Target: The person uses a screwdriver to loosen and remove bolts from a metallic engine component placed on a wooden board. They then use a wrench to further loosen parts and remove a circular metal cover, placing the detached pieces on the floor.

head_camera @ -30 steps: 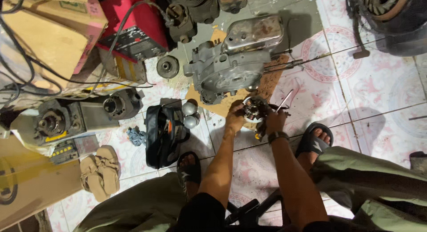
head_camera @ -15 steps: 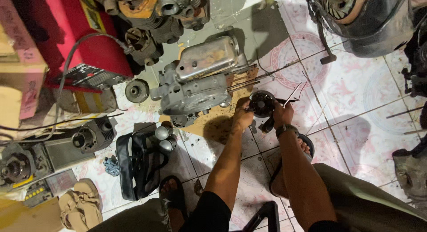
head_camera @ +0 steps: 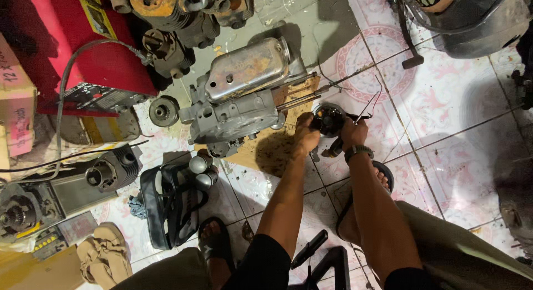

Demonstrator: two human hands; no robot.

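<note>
- Your left hand (head_camera: 306,135) is low over the tiled floor (head_camera: 444,101), fingers curled onto the left edge of a small round black part (head_camera: 328,119).
- Your right hand (head_camera: 353,132), with a dark wristband (head_camera: 357,151), is closed on the right side of the same round black part.
- So the part sits between both hands, gripped from both sides, just above the floor; how firm each grip is you cannot tell from this angle.
- Part lies just right of the grey engine block (head_camera: 239,101), near the ends of the long studs (head_camera: 297,101) sticking out of that block.
- Engine block rests partly on a piece of brown cardboard (head_camera: 272,151), which reaches under your left hand.
- Thin wires (head_camera: 369,104) run up and away from the part, past your right hand.
- Your right foot in a black sandal (head_camera: 383,176) is just below your right hand; your left foot in another sandal (head_camera: 214,240) is lower left.
- Black tool bag (head_camera: 166,204) lies left of your left forearm, two shiny sockets (head_camera: 201,170) at its top edge.
- Red machine (head_camera: 83,51) top left, well apart from the hands.
- Small round pulley (head_camera: 164,111) on the floor left of the engine block.
- Tan slippers (head_camera: 102,256) bottom left.
</note>
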